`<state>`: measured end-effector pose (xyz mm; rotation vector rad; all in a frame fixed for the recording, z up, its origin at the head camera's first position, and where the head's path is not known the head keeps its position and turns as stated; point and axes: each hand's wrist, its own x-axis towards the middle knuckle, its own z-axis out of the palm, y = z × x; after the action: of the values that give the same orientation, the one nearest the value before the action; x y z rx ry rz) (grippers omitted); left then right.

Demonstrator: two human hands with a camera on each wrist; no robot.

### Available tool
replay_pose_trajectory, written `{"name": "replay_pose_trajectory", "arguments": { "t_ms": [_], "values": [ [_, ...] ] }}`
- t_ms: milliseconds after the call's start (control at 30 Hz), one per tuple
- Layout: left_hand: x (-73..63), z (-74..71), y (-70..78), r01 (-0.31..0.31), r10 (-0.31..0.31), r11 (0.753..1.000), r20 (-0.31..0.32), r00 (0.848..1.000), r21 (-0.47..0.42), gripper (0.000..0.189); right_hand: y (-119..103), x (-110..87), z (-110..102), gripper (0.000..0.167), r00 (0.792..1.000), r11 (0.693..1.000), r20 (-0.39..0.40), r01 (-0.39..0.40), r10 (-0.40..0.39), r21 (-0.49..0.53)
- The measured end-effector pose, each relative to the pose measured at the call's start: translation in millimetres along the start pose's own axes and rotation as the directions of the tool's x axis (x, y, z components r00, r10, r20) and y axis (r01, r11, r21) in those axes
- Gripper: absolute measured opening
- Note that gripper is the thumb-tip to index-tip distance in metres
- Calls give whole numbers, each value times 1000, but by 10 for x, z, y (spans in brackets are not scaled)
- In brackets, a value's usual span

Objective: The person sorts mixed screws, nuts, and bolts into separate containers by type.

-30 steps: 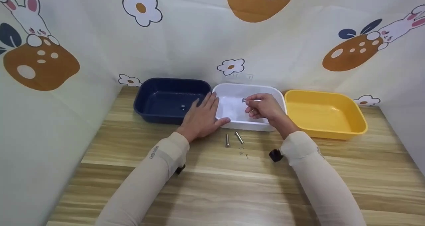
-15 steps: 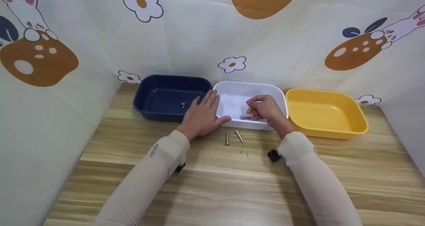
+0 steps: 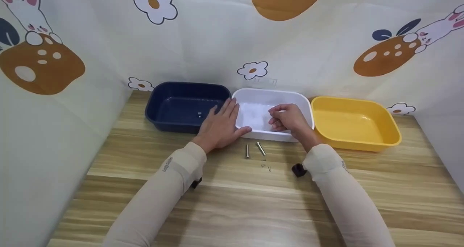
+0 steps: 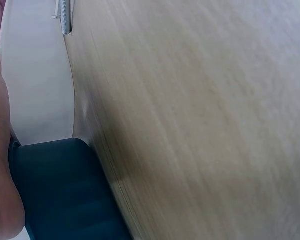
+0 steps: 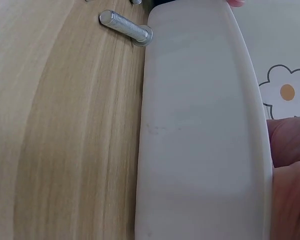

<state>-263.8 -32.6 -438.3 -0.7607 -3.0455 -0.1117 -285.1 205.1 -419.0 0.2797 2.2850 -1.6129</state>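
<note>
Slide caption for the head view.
Left hand bridging navy tray and white tray, right hand over the latter, bolts nearby.

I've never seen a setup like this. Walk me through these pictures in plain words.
There's no machine here: a person works with two bare hands. The widest picture comes from a camera worn on the head, looking forward and down. The other two come from cameras on each wrist, looking closely along the bins' sides.

On the wooden table, left to right, stand a dark blue bin, a white bin and a yellow bin. Before the white one lie two large bolts and some tiny metal pieces.

The left hand rests where the blue and white bins meet, holding nothing. The right hand is over the white bin, fingers bent; whether they hide something, I can't tell.
</note>
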Motion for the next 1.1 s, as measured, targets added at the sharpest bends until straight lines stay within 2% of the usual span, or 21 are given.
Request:
{"name": "replay_pose_trajectory", "arguments": {
  "t_ms": [367, 900, 1100],
  "values": [
    [4, -12, -6, 9, -9, 1000, 10, 1000, 3, 100, -23, 13, -16, 29, 1000, 1000, -14, -1, 2, 10],
    [6, 2, 6, 15, -15, 1000, 11, 1000, -5, 95, -3, 16, -37, 34, 999, 989, 15, 33, -36, 147],
    [-1, -2, 11, 11, -11, 1000, 13, 1000, -2, 96, -30, 2, -62, 34, 999, 986, 2, 53, -54, 160]
  ]
}}
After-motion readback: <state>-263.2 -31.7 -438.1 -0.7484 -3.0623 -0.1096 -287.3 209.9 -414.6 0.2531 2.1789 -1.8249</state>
